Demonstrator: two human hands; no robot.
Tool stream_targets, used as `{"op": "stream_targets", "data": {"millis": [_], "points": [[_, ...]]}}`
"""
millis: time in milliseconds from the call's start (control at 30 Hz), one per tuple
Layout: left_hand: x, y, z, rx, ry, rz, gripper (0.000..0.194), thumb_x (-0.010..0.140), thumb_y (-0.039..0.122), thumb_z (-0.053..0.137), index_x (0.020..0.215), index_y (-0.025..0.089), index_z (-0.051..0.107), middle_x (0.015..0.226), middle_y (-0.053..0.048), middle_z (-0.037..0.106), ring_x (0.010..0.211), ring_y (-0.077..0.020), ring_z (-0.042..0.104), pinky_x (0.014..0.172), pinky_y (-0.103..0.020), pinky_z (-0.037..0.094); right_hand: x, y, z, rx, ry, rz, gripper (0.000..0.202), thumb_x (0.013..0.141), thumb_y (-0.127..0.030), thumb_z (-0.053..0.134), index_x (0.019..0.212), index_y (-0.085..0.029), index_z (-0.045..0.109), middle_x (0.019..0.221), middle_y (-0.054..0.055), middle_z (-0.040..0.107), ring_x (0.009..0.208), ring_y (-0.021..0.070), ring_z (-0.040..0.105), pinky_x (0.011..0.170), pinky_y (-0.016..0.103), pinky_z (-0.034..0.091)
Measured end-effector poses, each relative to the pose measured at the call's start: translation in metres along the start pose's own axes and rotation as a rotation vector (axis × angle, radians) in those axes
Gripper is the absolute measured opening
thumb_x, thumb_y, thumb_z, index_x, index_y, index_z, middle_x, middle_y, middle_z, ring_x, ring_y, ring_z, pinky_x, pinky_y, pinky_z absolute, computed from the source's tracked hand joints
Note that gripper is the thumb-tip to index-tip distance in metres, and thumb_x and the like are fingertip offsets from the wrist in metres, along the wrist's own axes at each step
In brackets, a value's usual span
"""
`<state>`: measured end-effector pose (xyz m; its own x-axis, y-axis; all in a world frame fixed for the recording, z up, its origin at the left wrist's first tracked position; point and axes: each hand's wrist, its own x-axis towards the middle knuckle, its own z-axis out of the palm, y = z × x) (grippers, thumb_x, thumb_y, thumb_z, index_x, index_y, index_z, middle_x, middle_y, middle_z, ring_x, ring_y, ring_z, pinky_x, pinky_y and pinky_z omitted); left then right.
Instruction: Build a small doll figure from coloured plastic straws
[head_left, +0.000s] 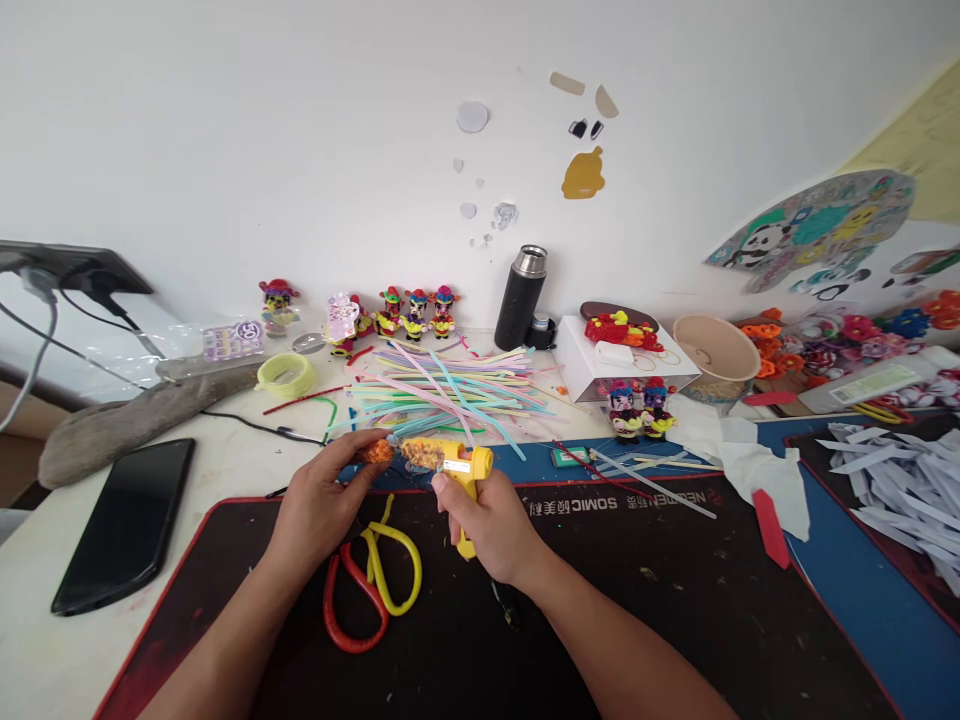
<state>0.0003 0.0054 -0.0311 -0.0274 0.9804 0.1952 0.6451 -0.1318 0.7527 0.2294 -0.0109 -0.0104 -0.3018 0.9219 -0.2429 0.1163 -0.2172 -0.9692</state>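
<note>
My right hand [491, 515] is wrapped round the handle of a yellow glue gun [450, 462], its nozzle pointing left. Stained brown-orange residue covers the gun's front part. Between the fingertips of my left hand [322, 495] is a small fuzzy orange piece [377, 452], right by the nozzle. Whether the nozzle touches it I cannot tell. Below the hands, scissors [375, 590] with one red and one yellow handle loop lie on the black mat [600, 620]; their blades are mostly hidden by my left hand.
Pastel glue sticks [435, 390] are heaped behind the hands. A black phone [127, 525] lies at left, near a yellow tape roll [287, 375]. Along the wall stand small figurines [416, 312], a black thermos [520, 300] and a white box [570, 365]. Paper strips [900, 500] lie at right.
</note>
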Motion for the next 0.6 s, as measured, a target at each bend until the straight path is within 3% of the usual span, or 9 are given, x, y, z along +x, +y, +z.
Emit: {"op": "stream_targets", "data": {"millis": [600], "points": [[0.0011, 0.0007, 0.0004, -0.006, 0.042, 0.016, 0.036, 0.093, 0.049, 0.063, 0.12, 0.029, 0.077, 0.127, -0.004, 0.081, 0.113, -0.0283, 0.077, 0.099, -0.038, 0.06, -0.0022, -0.0034, 0.0021, -0.027, -0.039, -0.003, 0.052, 0.093, -0.066, 0.06, 0.068, -0.021, 0.055, 0.048, -0.003, 0.051, 0.043, 0.011, 0.049, 0.046, 0.022, 0.038]]}}
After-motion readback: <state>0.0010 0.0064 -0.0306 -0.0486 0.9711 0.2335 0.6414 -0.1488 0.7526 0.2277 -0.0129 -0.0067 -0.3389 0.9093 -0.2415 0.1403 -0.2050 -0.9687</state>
